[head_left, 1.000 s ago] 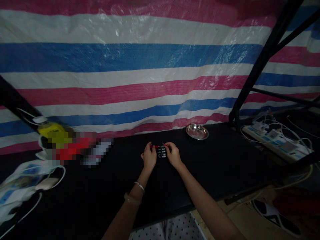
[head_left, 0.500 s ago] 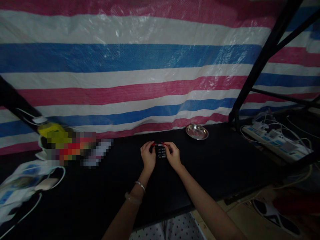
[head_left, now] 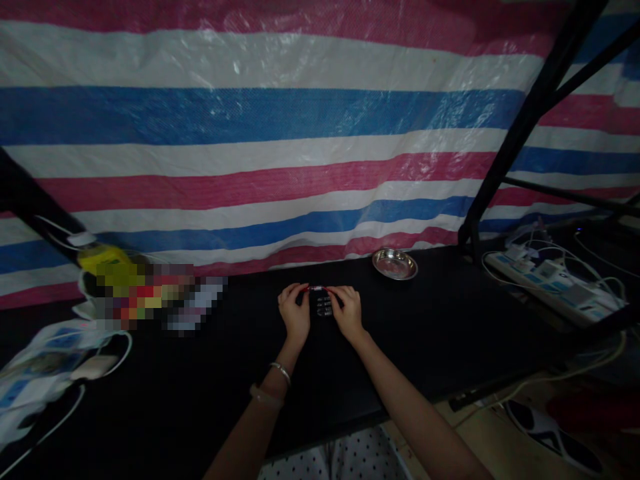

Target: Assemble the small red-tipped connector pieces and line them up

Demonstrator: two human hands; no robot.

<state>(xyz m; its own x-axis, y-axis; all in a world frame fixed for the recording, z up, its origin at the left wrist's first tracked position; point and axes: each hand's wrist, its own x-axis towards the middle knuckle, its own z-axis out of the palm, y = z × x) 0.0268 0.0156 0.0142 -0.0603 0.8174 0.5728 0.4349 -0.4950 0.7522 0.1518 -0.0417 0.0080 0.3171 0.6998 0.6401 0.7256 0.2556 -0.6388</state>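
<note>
My left hand (head_left: 294, 312) and my right hand (head_left: 347, 311) face each other over the black table, fingers and thumbs pinched. Between their fingertips is a small, short silver piece (head_left: 317, 288) with red at both ends; whether the red belongs to it or to my nails I cannot tell. Both hands seem to grip it, one at each end. Just below it, between my thumbs, several small shiny dark pieces (head_left: 325, 307) lie in a stack of rows on the table. They are too small and dim to name.
A round metal dish (head_left: 395, 265) stands at the back right of the black table (head_left: 430, 333). At left are a yellow bottle (head_left: 106, 261), blurred packets and a power strip (head_left: 45, 360) with cables. Another power strip (head_left: 555, 280) lies far right, beyond a black post.
My hands have drawn very slightly apart, the left one a little leftward. More of the small silver piece shows between the fingertips. The pieces below and the dish have stayed put.
</note>
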